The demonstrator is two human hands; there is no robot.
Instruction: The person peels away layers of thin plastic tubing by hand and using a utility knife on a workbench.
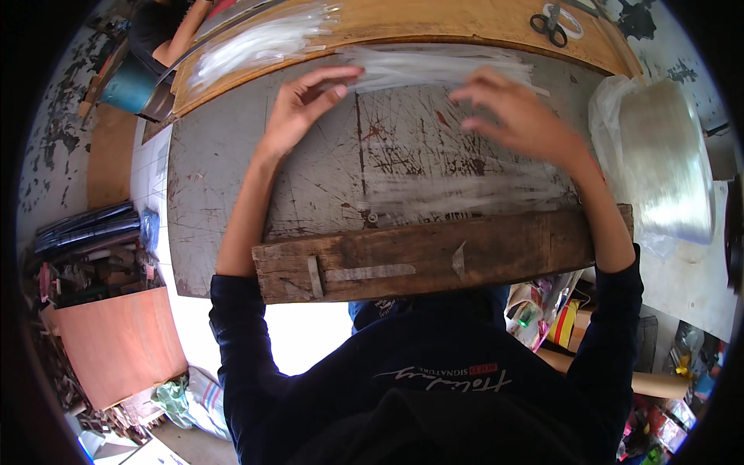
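Reaching over a scratched grey work board (225,186), both my hands are near a bundle of thin clear plastic strips (434,68) along its far side. My left hand (306,105) is at the bundle's left end, thumb and fingers apart, holding nothing that I can see. Over the bundle's right part, my right hand (511,116) has its fingers spread and slightly blurred by motion. A second, fainter layer of clear strips (465,190) lies closer to me. It rests beside a worn wooden beam (434,256) along the board's near edge.
Another pile of clear strips (263,46) lies at the far left, near another person's arm (182,39). Black-handled scissors (549,29) and a white ring (572,23) sit at the far right. A large roll of clear plastic (666,163) stands on the right.
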